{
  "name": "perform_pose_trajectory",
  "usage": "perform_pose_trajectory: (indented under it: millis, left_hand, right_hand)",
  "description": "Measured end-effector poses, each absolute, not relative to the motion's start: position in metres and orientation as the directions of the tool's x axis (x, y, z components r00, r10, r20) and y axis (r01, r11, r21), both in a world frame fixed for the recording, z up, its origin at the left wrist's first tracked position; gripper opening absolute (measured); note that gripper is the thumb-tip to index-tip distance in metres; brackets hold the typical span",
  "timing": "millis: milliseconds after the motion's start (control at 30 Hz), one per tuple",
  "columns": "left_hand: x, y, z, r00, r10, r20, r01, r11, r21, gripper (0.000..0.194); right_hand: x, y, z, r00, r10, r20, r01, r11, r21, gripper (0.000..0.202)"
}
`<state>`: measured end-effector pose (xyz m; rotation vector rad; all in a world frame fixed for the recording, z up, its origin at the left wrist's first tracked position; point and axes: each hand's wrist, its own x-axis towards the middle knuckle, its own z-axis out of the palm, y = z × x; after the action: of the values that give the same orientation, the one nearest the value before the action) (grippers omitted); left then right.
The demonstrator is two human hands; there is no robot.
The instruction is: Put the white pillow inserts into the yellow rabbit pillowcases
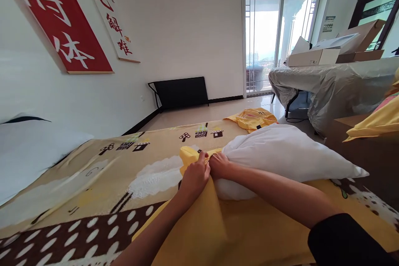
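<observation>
A yellow cloth [199, 224], which looks like a pillowcase, lies across the near part of the bed. Its bunched upper edge is pinched in my left hand [196, 174]. Right beside it, my right hand [219, 165] is closed at the edge of the cloth and against the left end of a white pillow [277, 149]; its fingertips are hidden, and whether it grips the cloth, the pillow or both is unclear. The pillow rests on the yellow cloth, to the right of both hands.
A patterned blanket [118, 174] covers the bed. Another white pillow [34, 149] lies at the left. Yellow fabric [252, 119] sits at the bed's far edge. At the right are a plastic-covered table [336, 87] with open boxes [314, 57] and more yellow cloth [374, 124].
</observation>
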<state>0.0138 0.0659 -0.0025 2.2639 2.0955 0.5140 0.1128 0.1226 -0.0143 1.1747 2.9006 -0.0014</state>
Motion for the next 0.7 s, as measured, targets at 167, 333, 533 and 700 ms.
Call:
perform_pose_trajectory:
  millis: [167,333,533,700]
  left_hand:
    - [0.001,0.063,-0.006,0.045,0.979,0.198,0.951,-0.103,0.292,0.031]
    - [0.003,0.058,-0.007,0.071,0.984,0.166,0.952,-0.117,0.282,0.034]
    - [0.011,0.058,-0.007,0.113,0.985,0.132,0.966,-0.140,0.217,0.034]
    - [0.016,0.058,0.000,0.078,0.993,0.093,0.993,-0.086,0.082,0.028]
  right_hand:
    - [0.134,0.129,0.011,-0.857,0.498,-0.133,0.508,0.860,-0.053,0.059]
    - [0.174,0.142,0.029,-0.834,0.464,-0.300,0.516,0.847,-0.126,0.112]
    - [0.195,0.157,-0.001,-0.796,0.567,-0.212,0.588,0.808,-0.049,0.085]
    - [0.193,0.144,-0.025,-0.841,0.540,-0.017,0.540,0.841,0.029,0.030]
